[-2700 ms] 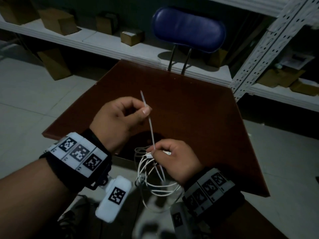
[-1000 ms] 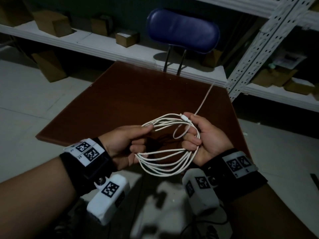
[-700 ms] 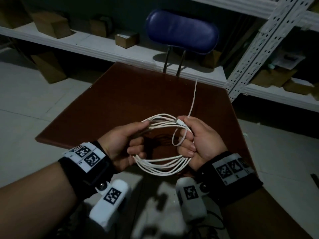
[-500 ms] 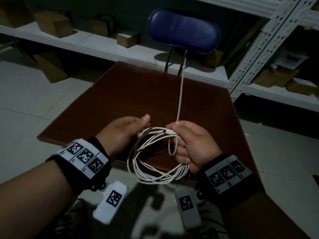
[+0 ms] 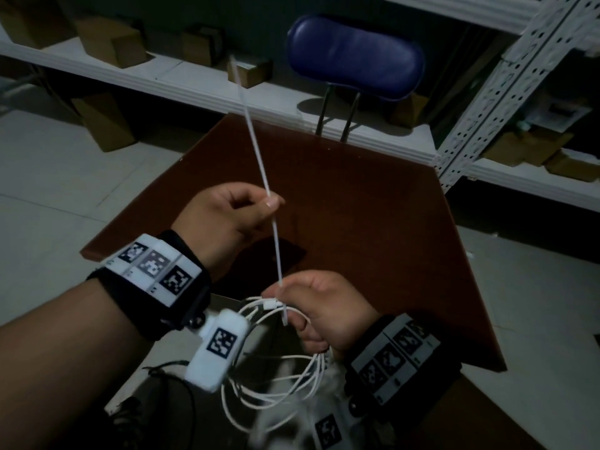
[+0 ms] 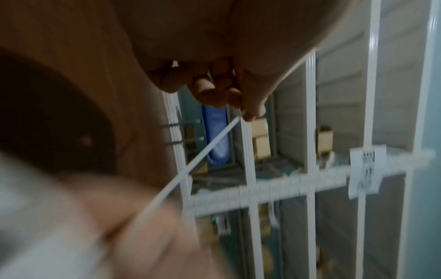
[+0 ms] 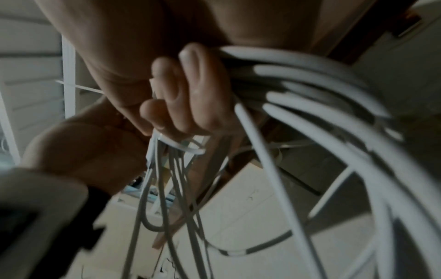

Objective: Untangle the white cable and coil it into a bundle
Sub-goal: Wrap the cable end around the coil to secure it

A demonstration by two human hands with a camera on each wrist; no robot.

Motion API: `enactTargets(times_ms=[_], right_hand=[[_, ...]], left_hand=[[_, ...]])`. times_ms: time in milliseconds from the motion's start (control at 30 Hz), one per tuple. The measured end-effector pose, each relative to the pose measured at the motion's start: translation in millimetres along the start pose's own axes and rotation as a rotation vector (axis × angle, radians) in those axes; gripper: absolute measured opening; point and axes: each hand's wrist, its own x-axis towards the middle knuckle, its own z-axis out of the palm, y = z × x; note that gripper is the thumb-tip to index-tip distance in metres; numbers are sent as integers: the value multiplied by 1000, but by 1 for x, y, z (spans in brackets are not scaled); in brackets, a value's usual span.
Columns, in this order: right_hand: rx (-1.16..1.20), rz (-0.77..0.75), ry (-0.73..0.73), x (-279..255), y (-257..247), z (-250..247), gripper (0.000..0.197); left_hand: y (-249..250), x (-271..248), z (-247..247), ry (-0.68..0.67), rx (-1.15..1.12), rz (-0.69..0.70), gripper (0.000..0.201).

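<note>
The white cable (image 5: 293, 383) is gathered into several loops that hang below my right hand (image 5: 283, 298), which grips the loops at their top near the front edge of the brown table (image 5: 373, 196). A wrap of the cable crosses the bundle at my right fingers (image 7: 183, 98), seen close in the right wrist view among the loops (image 7: 307, 88). The free tail (image 5: 256, 151) runs straight up and to the left. My left hand (image 5: 270, 203) pinches it between thumb and forefinger above the right hand. In the left wrist view the taut tail (image 6: 203, 156) leaves the pinching fingertips (image 6: 250, 113).
A blue padded chair (image 5: 355, 51) stands behind the table's far edge. White metal shelving (image 5: 487, 89) with cardboard boxes (image 5: 112, 42) runs along the back and right. Pale tiled floor (image 5: 65, 177) lies left of the table.
My left hand has left the loops, risen and taken the free tail in a pinch. The tail now leans up to the left. My right hand has dropped lower with the loops.
</note>
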Motion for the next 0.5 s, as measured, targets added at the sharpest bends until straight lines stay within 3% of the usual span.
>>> enactTargets(times_ms=[133, 267, 333, 400, 500], right_hand=[[-61, 66, -31, -1, 4, 6, 16], [-31, 80, -17, 0, 3, 4, 17], [42, 65, 7, 1, 2, 2, 17], [196, 37, 44, 3, -1, -1, 15], [465, -27, 95, 7, -7, -9, 14]], left_hand=[[8, 15, -19, 178, -112, -2, 10], [5, 18, -32, 200, -236, -31, 13], [4, 18, -27, 152, -282, -75, 15], [0, 17, -22, 60, -271, -237, 33], [-16, 10, -20, -245, -73, -484, 64]])
